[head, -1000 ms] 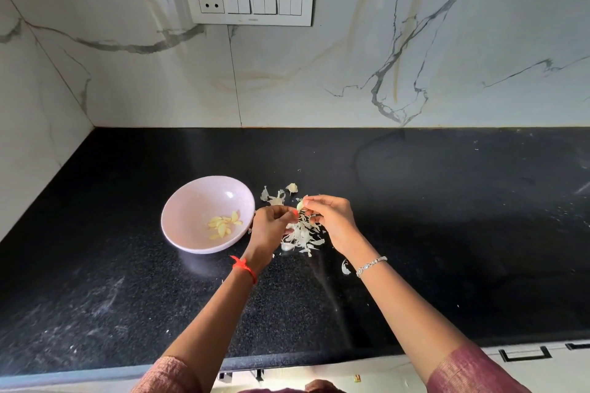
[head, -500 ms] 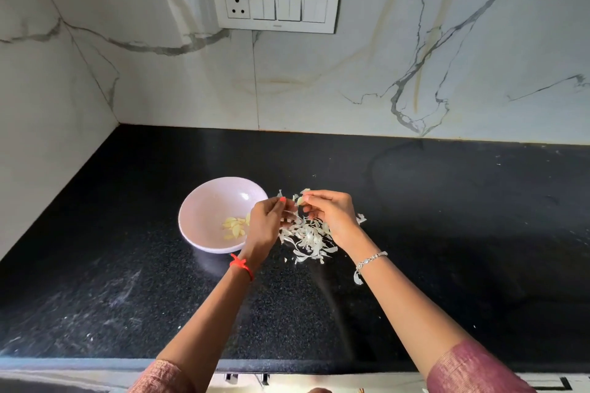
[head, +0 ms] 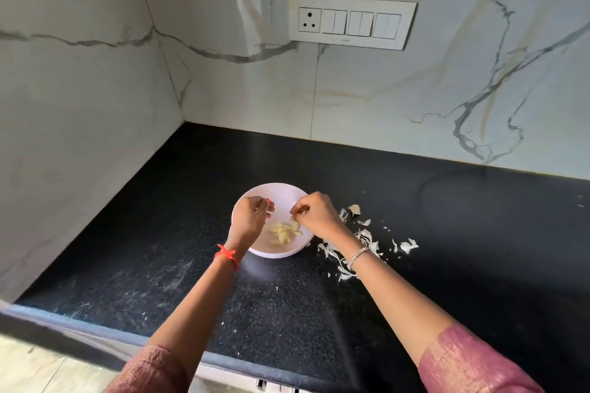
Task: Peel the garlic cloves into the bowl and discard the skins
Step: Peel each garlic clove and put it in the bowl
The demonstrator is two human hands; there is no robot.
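Yellowish peeled cloves [head: 284, 233] lie heaped in the white bowl [head: 274, 187] on the black counter [head: 463, 249]. Both hands hover over the bowl, apart. Left hand [head: 252, 217]: fingers curled, thumb near fingertips; cannot tell if it holds anything. Right hand [head: 314, 214]: curled too, with a small pale bit at its fingertips, grip unclear. Skins [head: 364, 241] lie scattered on the counter just right of the bowl, partly under the right wrist.
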